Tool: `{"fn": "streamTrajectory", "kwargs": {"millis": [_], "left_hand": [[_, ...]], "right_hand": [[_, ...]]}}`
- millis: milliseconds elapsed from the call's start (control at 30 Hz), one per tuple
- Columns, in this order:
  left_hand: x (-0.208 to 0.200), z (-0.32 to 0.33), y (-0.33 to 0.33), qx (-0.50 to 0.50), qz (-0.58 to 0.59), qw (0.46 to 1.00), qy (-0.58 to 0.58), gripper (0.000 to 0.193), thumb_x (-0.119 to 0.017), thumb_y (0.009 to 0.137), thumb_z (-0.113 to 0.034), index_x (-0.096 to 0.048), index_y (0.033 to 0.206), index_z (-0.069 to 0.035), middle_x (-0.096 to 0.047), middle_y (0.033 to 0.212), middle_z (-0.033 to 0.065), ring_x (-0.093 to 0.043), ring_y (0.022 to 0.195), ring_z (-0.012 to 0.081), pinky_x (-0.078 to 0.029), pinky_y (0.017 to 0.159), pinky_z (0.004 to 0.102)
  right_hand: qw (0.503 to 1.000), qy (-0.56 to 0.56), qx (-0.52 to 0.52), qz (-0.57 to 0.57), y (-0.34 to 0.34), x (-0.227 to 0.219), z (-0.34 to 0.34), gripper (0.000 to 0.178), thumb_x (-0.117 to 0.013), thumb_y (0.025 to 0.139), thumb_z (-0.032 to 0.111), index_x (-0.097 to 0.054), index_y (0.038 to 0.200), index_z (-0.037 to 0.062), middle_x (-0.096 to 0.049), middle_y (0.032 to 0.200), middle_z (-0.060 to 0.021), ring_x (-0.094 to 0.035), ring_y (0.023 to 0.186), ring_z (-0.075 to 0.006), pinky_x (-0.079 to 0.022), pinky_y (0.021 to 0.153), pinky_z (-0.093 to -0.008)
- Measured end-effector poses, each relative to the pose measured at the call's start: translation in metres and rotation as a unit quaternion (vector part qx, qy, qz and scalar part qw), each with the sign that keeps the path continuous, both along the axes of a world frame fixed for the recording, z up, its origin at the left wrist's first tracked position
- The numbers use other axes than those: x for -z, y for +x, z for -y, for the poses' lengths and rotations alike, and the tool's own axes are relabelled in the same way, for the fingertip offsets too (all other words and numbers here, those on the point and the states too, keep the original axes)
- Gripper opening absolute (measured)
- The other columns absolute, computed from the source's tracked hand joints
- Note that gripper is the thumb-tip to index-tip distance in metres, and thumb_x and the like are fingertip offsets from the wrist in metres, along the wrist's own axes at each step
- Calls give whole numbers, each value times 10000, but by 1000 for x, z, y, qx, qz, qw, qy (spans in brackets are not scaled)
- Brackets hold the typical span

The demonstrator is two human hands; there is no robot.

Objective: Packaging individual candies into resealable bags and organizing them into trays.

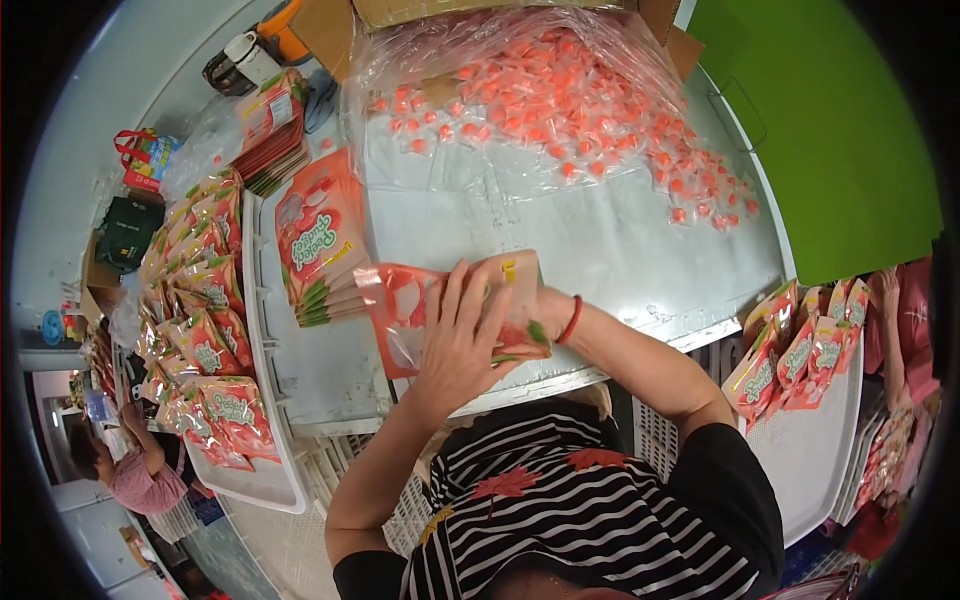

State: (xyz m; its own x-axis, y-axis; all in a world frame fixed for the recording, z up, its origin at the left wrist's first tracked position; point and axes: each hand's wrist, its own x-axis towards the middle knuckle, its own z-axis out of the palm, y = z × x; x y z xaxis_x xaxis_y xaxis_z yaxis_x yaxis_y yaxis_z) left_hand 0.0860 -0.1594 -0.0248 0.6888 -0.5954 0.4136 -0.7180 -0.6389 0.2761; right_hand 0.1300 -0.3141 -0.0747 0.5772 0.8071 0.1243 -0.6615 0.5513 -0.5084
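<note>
Between my hands, over the table's near edge, is a pink and red snack pouch (400, 303) with a clear section, lying tilted. My left hand (463, 325) is spread across its front, gripping it; the thumb is hidden. My right hand (548, 308) is at the pouch's right end, a red band round its wrist; its fingers are behind or inside the pouch and cannot be seen. Just beyond my left hand lies a fanned stack of flat matching pouches (325, 235). Small wrapped pink-orange candies (570, 105) are heaped at the far side.
The heap spills from a clear plastic liner (385, 150) in a cardboard box (325, 35). Another pouch stack (270, 145) stands far left. Filled pouches crowd a white tray (285, 480) at left; more stand on a right tray (800, 455). Other people work at both sides.
</note>
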Motion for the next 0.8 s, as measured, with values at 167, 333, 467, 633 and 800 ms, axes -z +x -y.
{"fn": "streamTrajectory", "kwargs": {"millis": [167,333,467,633,800], "left_hand": [[-5,1,0,-24,-52,998,17,944,-790,576,-450,-397,1319,-18,-355,1357,227,-385,1204,426,-307,949,548],[15,0,5,-37,-91,995,-12,993,-803,561,-471,-371,1343,-36,-396,1327,222,-400,1189,413,-308,968,524],[15,-4,-3,-57,-206,976,-37,1112,-843,494,-451,-311,1372,-25,-380,1354,205,-380,1219,403,-291,1008,511],[-8,-5,3,-8,-175,984,-21,1226,-880,423,-387,-239,1401,-19,-292,1428,196,-281,1317,390,-208,1083,490],[-32,-11,9,-19,-304,952,-29,1253,-881,442,-352,-174,1428,-39,-281,1428,215,-268,1325,390,-210,1086,469]], "right_hand": [[995,-46,-40,-81,-4,37,-2,543,-521,935,158,-282,1414,70,-360,1422,-81,-405,1269,-187,-391,1026,-325],[995,-54,-80,-41,3,43,4,413,-533,930,147,-431,1317,44,-518,1272,-79,-499,1164,-183,-434,959,-299],[923,-261,-139,245,11,-29,12,278,-548,898,116,-555,1140,-20,-598,1094,-97,-558,925,-124,-486,779,-255],[870,-283,-85,395,11,-26,17,328,-607,843,181,-584,1101,-21,-599,1100,-95,-521,964,-129,-439,845,-268],[809,-315,-125,480,19,-33,12,370,-631,814,232,-587,1099,1,-598,1131,-136,-529,1027,-206,-403,929,-324]]}}
